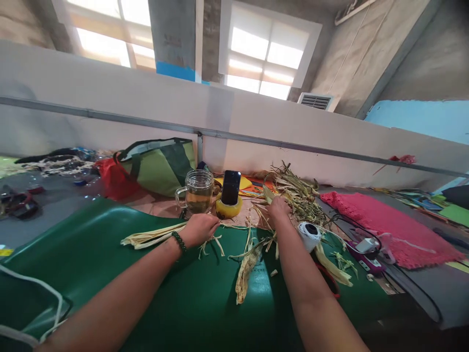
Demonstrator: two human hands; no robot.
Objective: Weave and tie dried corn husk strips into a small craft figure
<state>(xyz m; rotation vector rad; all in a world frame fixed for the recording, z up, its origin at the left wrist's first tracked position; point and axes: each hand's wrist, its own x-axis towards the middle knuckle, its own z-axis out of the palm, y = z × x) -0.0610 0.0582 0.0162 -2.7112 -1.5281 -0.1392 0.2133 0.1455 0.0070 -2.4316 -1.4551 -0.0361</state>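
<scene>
My left hand [200, 229], with a green bead bracelet at the wrist, is closed on a bundle of pale dried leaf strips [154, 237] that lie on the green mat [110, 254]. My right hand [278, 208] reaches further out, its fingers closed at the edge of a pile of dried stalks [300, 195]. I cannot make out which stalk it grips. More loose husk strips [247, 266] lie between my two forearms.
A glass mug of tea [198, 191] and a black phone [230, 187] propped in a yellow tape roll [228, 209] stand beyond my hands. A white tape roll [309, 234], a pink knitted cloth [384, 225], a green and red bag [154, 166] and a grey partition wall [256, 122] surround them.
</scene>
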